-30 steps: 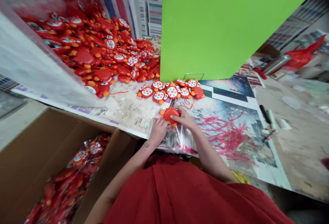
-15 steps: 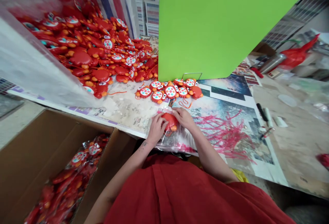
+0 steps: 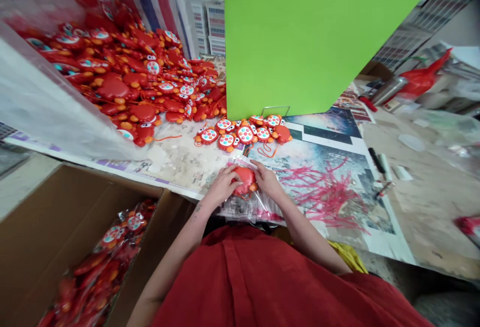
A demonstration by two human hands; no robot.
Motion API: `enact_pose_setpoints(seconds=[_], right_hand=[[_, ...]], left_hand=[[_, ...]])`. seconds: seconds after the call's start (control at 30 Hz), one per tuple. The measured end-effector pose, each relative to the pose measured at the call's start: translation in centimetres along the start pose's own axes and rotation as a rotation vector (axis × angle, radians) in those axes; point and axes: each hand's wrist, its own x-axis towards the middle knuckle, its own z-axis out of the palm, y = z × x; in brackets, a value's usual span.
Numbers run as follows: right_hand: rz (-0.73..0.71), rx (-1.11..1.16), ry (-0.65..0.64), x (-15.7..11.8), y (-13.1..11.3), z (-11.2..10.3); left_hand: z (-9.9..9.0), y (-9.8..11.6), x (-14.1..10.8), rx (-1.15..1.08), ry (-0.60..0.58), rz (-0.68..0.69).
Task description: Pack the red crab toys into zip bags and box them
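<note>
A red animal-shaped toy (image 3: 245,179) with orange feet lies back-up on the table in front of me, in or on a clear plastic bag (image 3: 258,206). My left hand (image 3: 225,184) grips the toy's left side, fingers curled over its edge. On the other side, my right hand (image 3: 267,179) pinches at the bag's upper right, close beside the toy. Just beyond is a small group of similar toys (image 3: 245,134), most showing white faces with coloured dots. Orange cords trail from some of them.
A large heap of these toys (image 3: 146,82) fills the back left. Bagged toys (image 3: 101,257) lie in a cardboard box (image 3: 30,232) at lower left. A green panel (image 3: 300,37) stands behind. Pink strips (image 3: 330,192) and markers (image 3: 377,159) lie to the right.
My hands have shifted slightly apart around the toy, and more of its red back shows. The whole view has moved a little; the surrounding toys stay put.
</note>
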Motion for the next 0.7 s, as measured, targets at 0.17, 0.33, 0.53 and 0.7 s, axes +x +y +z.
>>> enact_pose_setpoints(seconds=[0.17, 0.33, 0.53, 0.7], right_hand=[[-0.015, 0.100, 0.111, -0.2, -1.4, 0.2], [-0.011, 0.239, 0.109, -0.4, -1.7, -0.2], [-0.030, 0.349, 0.151, -0.4, -1.4, -0.3], [-0.121, 0.220, 0.223, -0.1, -1.9, -0.9]], left_hand=[[-0.3, 1.3, -0.1, 0.026, 0.004, -0.082], [0.4, 1.1, -0.7, -0.079, 0.235, -0.097], [1.0, -0.9, -1.3, -0.589, 0.269, -0.392], [1.3, -0.6, -1.5, -0.783, 0.115, -0.435]])
